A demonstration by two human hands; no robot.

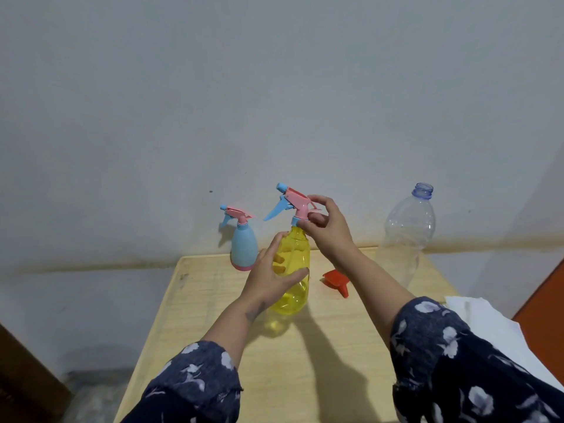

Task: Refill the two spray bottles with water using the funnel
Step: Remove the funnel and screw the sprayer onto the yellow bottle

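Right hand: my right hand (328, 230) pinches the blue collar under the pink spray head (297, 203), fingers curled round it.
Left hand: my left hand (273, 274) wraps the yellow bottle (294, 257), thumb in front, fingers behind its ribbed waist.
Bottle: upright between my hands on the table (305, 361); thin clear plastic, probably light and a bit squashy, so I hold the waist firmly without crushing.
Collar: I judge it the right hold for twisting the head off; small and smooth, may slip.
Funnel: the red funnel (335, 279) lies just right of the bottle.
Blue bottle: the blue bottle (243, 248) stands behind my left hand, capped.
Water bottle: a clear bottle (403, 236), uncapped, stands far right.
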